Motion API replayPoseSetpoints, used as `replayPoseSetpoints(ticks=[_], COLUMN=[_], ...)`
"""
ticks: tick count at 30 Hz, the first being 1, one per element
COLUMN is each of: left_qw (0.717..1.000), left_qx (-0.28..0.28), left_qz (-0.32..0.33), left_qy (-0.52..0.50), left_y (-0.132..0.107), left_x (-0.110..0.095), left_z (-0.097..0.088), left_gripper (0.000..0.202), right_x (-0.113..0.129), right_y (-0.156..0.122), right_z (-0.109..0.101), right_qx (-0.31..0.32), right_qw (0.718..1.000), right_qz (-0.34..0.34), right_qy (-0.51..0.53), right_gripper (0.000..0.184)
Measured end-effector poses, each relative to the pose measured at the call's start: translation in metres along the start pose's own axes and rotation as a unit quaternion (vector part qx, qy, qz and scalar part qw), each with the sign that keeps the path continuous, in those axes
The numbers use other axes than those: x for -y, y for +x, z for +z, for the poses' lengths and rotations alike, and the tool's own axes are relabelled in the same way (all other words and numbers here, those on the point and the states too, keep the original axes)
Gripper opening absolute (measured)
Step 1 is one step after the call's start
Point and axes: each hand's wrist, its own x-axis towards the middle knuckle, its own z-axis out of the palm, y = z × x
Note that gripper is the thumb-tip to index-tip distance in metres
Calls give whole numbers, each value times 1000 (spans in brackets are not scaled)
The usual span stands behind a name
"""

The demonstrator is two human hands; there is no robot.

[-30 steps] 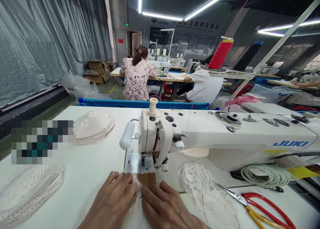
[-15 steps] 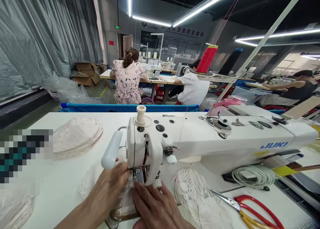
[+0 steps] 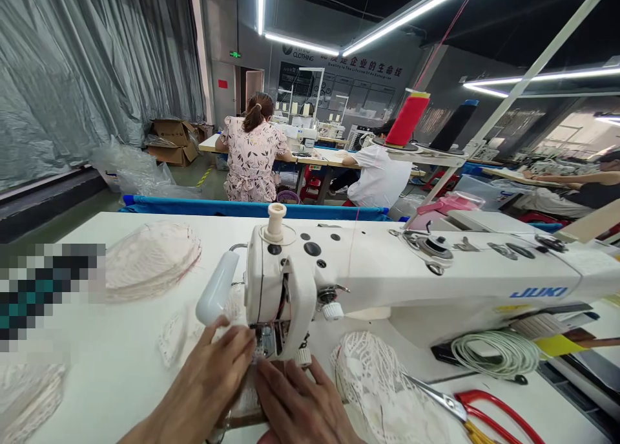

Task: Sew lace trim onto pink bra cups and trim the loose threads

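Observation:
My left hand and my right hand lie side by side, fingers flat, on a small white lace piece just in front of the needle area of a white JUKI sewing machine. Both sets of fingertips nearly touch the presser foot. The lace under my hands is mostly hidden. Another bit of lace trails out to the left of the needle.
A heap of white lace pieces and red-handled scissors lie to the right. A stack of pink lace cups sits at the left, a coiled white cord at the right. Two people sit at tables behind.
My hands have slid the lace piece forward, from the front of the plate up to the presser foot. The view has shifted slightly.

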Motion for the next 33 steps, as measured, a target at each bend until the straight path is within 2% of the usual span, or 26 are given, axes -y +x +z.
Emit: replayPoseSetpoints(ticks=[5,8,11,13,18,20,25,29,33], left_qw=[991,977,954,945,954,953,953,961,965], left_qx=[-34,-65,-115,-127,-79,-82,-96,-78,-49], left_qz=[79,118,162,182,146,145,126,132,138], left_qy=[102,165,226,241,251,252,256,232,219], left_y=[-18,-17,-13,-12,-12,-11,-7,-2,0], left_x=[-7,-4,-4,-6,-11,-8,-3,-10,-8], left_z=[9,11,10,8,2,3,5,-10,-43], left_gripper=[20,31,28,27,21,15,20,31,25], right_x=[-2,-2,-2,-2,-2,-2,-2,-5,-9], right_y=[3,3,3,3,1,-1,-4,-1,3], right_z=[-3,-2,-2,-3,-1,2,6,3,-4], right_qx=[-18,-30,-22,-9,9,2,8,2,28], right_qw=[1000,999,999,1000,1000,1000,999,1000,999], right_qz=[-2,3,14,14,1,6,29,10,-17], right_qy=[8,15,19,22,20,16,17,18,10], right_gripper=[61,61,61,60,54,58,57,53,48])
